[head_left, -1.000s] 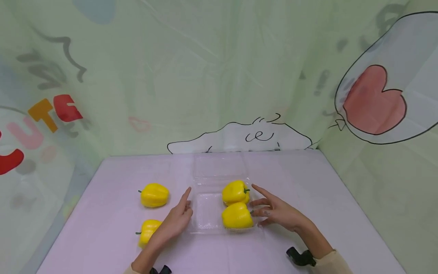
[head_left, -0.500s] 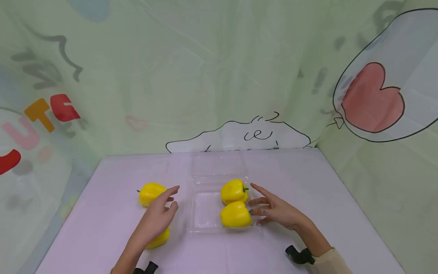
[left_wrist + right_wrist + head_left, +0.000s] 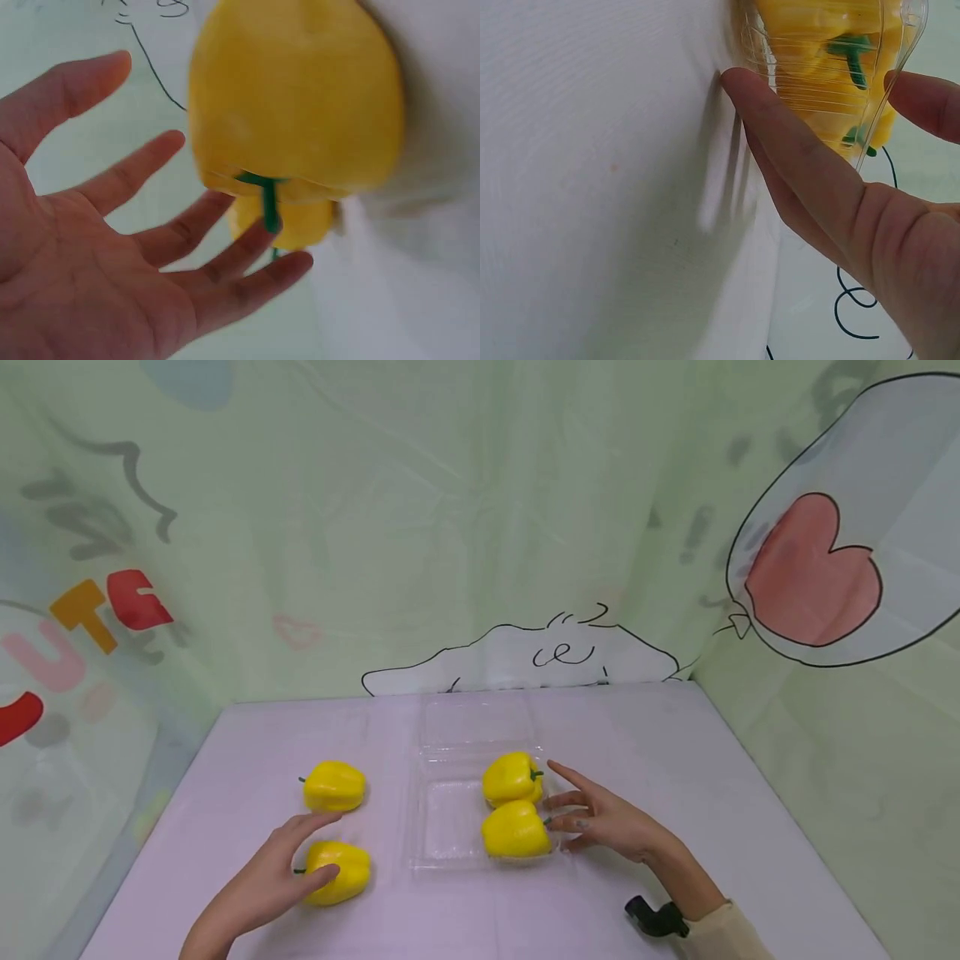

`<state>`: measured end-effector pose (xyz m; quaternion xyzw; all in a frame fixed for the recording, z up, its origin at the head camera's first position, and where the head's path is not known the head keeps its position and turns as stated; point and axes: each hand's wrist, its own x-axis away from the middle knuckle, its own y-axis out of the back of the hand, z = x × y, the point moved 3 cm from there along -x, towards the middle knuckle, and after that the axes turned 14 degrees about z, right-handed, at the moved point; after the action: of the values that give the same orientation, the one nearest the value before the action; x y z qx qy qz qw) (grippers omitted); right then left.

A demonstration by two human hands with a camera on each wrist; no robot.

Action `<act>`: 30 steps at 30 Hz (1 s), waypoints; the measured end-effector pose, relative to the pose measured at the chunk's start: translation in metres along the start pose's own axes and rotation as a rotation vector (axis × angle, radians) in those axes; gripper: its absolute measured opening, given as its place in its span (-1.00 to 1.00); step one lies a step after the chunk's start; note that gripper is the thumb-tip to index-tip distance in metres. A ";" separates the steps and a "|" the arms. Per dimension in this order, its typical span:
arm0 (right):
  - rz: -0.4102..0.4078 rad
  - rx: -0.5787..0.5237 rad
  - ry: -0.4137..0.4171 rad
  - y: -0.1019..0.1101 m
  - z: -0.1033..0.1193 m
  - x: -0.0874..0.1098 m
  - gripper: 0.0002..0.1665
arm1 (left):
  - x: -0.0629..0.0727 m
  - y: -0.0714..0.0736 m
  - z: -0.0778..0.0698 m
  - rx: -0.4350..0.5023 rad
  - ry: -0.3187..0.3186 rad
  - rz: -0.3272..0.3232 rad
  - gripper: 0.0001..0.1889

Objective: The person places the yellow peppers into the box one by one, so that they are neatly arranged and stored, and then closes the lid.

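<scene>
In the head view, my left hand [image 3: 273, 877] spreads its fingers and thumb about the stem end of the near left yellow bell pepper [image 3: 347, 872]. The left wrist view shows that pepper [image 3: 292, 97] just past the fingertips, its green stem turned to the hand. Another yellow bell pepper [image 3: 334, 786] lies farther back on the table. Two more, a far one [image 3: 510, 778] and a near one [image 3: 513, 831], sit side by side in the right half of a clear plastic clamshell box [image 3: 450, 827]. With loosely extended fingers, my right hand [image 3: 618, 822] rests at the box's right wall [image 3: 817, 82].
The box's clear lid [image 3: 476, 722] lies folded back toward the rear wall. A pale cloth covers the table [image 3: 637, 735]. Printed curtains [image 3: 375, 527] close off the back and sides. A black wrist mount [image 3: 656, 917] sits under the right forearm.
My left hand has moved from beside the box leftward and toward me, over the peppers, to the near left one. The right hand stays at the box's right side.
</scene>
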<state>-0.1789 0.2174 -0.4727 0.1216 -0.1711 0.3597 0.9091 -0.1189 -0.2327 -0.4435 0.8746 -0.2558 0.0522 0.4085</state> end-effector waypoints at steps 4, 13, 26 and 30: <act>-0.002 0.002 -0.004 0.001 0.000 0.000 0.21 | 0.000 -0.003 0.019 0.108 -0.005 0.083 -0.23; 0.003 -0.001 0.000 0.001 -0.003 -0.001 0.22 | 0.001 -0.010 0.038 0.234 -0.009 0.151 -0.15; 0.003 -0.004 -0.004 0.002 -0.004 -0.001 0.21 | 0.003 -0.012 0.043 0.293 0.025 0.165 -0.10; 0.007 -0.003 -0.003 0.003 -0.004 -0.002 0.21 | 0.002 -0.012 0.046 0.308 0.020 0.164 -0.11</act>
<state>-0.1808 0.2197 -0.4770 0.1202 -0.1735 0.3626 0.9077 -0.1167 -0.2612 -0.4820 0.9025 -0.3113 0.1325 0.2664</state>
